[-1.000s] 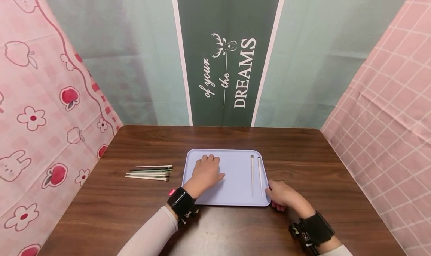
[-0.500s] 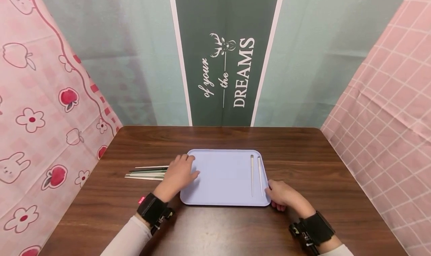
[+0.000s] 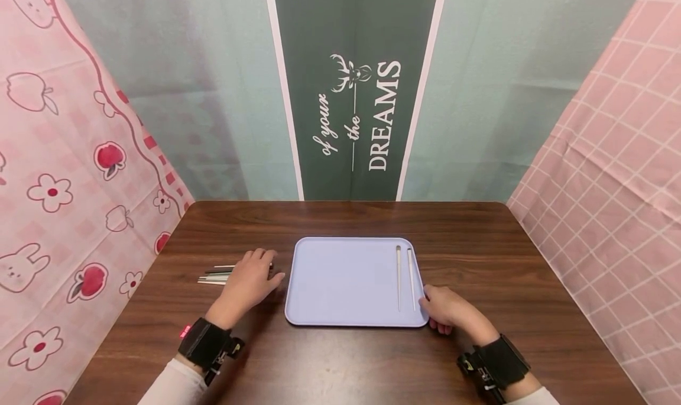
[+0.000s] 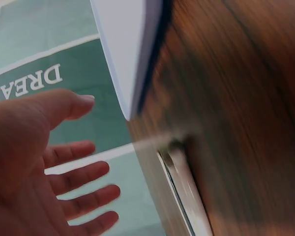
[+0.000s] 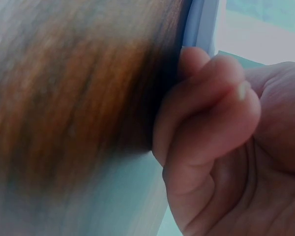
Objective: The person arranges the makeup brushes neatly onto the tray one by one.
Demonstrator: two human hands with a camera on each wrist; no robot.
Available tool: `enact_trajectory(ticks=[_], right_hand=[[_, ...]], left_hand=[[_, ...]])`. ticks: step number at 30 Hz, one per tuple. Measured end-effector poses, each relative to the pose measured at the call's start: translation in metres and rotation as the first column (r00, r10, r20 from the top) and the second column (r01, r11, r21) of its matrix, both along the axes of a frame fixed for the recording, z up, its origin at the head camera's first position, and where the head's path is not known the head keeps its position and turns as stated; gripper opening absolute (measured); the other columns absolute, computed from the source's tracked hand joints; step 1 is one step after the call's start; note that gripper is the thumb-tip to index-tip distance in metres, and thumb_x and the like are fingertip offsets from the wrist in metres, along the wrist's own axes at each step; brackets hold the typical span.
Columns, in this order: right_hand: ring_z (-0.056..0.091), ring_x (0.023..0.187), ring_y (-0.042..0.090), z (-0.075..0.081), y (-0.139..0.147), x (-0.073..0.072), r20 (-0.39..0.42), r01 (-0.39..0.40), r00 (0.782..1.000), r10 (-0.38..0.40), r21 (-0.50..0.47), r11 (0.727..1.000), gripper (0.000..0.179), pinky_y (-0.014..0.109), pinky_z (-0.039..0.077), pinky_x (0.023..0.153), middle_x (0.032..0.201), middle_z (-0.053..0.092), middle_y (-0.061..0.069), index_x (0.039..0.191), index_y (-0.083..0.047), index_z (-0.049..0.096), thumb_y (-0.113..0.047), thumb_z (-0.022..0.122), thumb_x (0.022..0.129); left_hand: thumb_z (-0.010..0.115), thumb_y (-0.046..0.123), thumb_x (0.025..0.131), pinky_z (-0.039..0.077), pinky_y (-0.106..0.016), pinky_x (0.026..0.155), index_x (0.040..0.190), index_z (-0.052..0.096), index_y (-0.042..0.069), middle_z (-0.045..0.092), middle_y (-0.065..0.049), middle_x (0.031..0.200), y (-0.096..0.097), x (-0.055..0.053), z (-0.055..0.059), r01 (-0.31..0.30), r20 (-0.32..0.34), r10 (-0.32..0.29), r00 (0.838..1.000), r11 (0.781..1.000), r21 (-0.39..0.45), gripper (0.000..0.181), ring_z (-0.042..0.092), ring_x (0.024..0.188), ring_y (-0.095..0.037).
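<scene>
A lavender tray [image 3: 340, 282] lies flat on the table, with two slim, pale-handled makeup brushes [image 3: 399, 278] side by side near its right end. At the tray's right edge, my right hand [image 3: 448, 308] grips the rim; in the right wrist view its fingers [image 5: 206, 132] are curled against the tray's edge [image 5: 200, 29]. My left hand [image 3: 247, 282] hovers over a bundle of several brushes [image 3: 211, 279] left of the tray, hiding their head ends. Seen from the left wrist, its fingers [image 4: 86, 177] are spread with nothing between them, beside the blurred brushes [image 4: 187, 196].
The dark wooden table [image 3: 340, 363] runs back to a green curtain [image 3: 351, 180] with white lettering. Pink patterned cloth [image 3: 85, 216] hangs along the left side, and pink checked cloth [image 3: 612, 186] along the right. Each wrist wears a black strap [image 3: 204, 341] with a small camera.
My left hand has moved left, from over the tray past its left edge to above the brush bundle. The right hand, the tray and the two brushes on it stay in place.
</scene>
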State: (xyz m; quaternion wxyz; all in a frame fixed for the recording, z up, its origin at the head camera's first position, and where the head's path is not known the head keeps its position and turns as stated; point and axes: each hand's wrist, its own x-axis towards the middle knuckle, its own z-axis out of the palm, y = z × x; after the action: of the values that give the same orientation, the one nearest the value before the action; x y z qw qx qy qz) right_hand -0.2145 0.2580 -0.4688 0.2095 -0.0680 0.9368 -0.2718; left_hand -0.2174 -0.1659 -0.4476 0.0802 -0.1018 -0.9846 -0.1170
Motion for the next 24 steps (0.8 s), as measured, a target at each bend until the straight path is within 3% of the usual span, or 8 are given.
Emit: enact_trajectory(ticks=[24], right_hand=[[0.055,0.044,0.019,-0.003,0.002,0.001,-0.010,0.009,1.000,-0.009,0.000,1.000,0.015,0.031,0.047,0.041,0.062,0.057,0.008,0.086,-0.007,0.051,-0.011,0.050,0.100]], left_hand=[[0.078,0.025,0.087,0.049,-0.056,0.094,0.119,0.065,0.000,0.066,-0.017,0.114,-0.061,0.020,-0.013,0.095,-0.048,-0.095,0.994,0.995,-0.013,0.043,0.062,0.109,-0.036]])
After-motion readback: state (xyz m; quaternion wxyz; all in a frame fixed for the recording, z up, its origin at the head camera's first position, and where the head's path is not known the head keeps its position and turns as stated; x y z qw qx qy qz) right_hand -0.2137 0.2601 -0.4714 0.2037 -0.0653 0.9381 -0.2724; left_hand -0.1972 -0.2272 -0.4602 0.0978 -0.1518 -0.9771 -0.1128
